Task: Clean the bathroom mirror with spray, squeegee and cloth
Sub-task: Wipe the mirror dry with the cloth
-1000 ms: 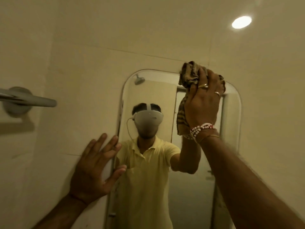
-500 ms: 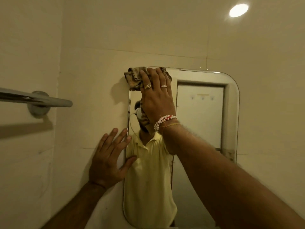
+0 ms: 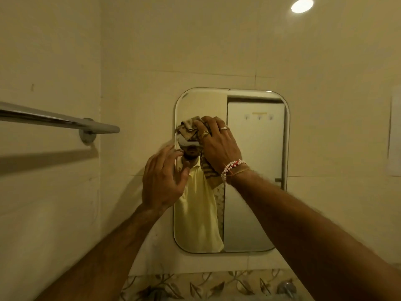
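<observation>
The rounded rectangular mirror point(image 3: 256, 192) hangs on the cream tiled wall straight ahead. My right hand point(image 3: 219, 146), wearing two rings and a bead bracelet, presses a brown patterned cloth point(image 3: 188, 128) flat against the upper left part of the glass. A strip of the cloth hangs down below my wrist. My left hand point(image 3: 161, 181) hovers with fingers spread at the mirror's left edge, just off the wall. No spray bottle or squeegee is in view.
A chrome towel bar point(image 3: 65, 121) sticks out from the left wall at mirror height. A patterned tile border point(image 3: 195, 285) runs below the mirror, with a metal tap fitting point(image 3: 286, 287) at the lower right. A ceiling light point(image 3: 302, 5) glows at the upper right.
My right hand has wiped the cloth from the mirror's top right across to the left and then down. My left hand has lifted off the wall. The view has pulled back.
</observation>
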### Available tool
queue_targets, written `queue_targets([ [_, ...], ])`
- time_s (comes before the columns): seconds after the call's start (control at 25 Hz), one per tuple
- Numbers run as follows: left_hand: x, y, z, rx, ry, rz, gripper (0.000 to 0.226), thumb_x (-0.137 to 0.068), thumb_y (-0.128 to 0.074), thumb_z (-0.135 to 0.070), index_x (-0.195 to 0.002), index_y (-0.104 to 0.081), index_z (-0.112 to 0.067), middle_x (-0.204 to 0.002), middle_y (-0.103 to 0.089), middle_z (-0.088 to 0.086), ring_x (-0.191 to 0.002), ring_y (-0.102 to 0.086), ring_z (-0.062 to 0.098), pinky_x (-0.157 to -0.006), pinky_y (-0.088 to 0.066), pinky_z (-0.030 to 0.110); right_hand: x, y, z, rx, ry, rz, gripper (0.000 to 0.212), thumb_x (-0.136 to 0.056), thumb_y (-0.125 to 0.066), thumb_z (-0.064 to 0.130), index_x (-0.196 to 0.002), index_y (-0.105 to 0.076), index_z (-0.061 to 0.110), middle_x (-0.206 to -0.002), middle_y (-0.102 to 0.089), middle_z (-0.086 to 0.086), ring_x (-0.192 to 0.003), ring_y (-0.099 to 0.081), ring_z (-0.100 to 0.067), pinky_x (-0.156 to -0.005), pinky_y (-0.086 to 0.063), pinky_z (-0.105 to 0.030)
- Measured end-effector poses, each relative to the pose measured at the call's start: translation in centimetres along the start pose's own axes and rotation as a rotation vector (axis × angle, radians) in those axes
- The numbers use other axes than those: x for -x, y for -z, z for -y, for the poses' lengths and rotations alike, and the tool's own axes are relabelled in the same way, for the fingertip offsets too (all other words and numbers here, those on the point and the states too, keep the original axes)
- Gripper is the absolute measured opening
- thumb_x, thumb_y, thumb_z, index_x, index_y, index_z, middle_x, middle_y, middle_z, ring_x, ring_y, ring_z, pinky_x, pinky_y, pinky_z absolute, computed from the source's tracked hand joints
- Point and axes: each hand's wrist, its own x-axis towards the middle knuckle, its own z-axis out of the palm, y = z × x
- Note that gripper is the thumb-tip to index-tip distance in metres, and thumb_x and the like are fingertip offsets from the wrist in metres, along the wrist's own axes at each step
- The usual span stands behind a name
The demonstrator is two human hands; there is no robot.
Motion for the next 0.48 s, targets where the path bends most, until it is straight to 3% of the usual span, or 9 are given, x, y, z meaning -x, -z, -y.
queue_targets([
  [0.08,0.3,-0.7,-1.9,0.045,-0.051,-0.001,0.048,-0.091,-0.064,-0.039,-0.133,-0.061,-0.017,-0.148,-0.055,0.01,-0.136,-0.048,0.025,-0.115,-0.041,0.052,2.3,0.9,-0.8,0.012,-0.001,0.017,0.06,-0.09,-0.041,0.035,-0.145,-0.043,0.012,-0.144,-0.046,-0.018,-0.134,-0.042,-0.041,-0.107,-0.043,-0.051],
  [0.24,2.0,-4.2,-7.9,0.133,-0.088,0.033,0.047,-0.091,-0.06,-0.041,-0.13,-0.063,-0.014,-0.143,-0.058,0.015,-0.133,-0.048,0.029,-0.111,-0.045,0.056,8.0,2.7,-4.9,0.093,-0.044,0.016,0.062,-0.086,-0.068,0.028,-0.142,-0.047,0.011,-0.139,-0.052,-0.017,-0.13,-0.047,-0.04,-0.105,-0.046,-0.049],
  [0.4,3.6,-8.0,-15.8,0.264,-0.177,0.15,0.048,-0.092,-0.06,-0.039,-0.133,-0.06,-0.014,-0.147,-0.055,0.014,-0.139,-0.049,0.032,-0.117,-0.037,0.057,14.5,6.2,-10.8,0.116,-0.158,0.059,0.058,-0.088,-0.036,0.029,-0.141,-0.049,0.009,-0.137,-0.053,-0.019,-0.127,-0.048,-0.04,-0.103,-0.046,-0.048],
  [0.48,4.1,-9.9,-20.2,0.323,-0.196,0.184,0.048,-0.093,-0.058,-0.04,-0.134,-0.058,-0.017,-0.15,-0.053,0.011,-0.139,-0.049,0.03,-0.12,-0.035,0.051,18.0,8.2,-14.5,0.168,-0.221,0.069,0.057,-0.085,-0.039,0.016,-0.14,-0.05,0.007,-0.135,-0.054,-0.019,-0.124,-0.049,-0.04,-0.102,-0.047,-0.049],
])
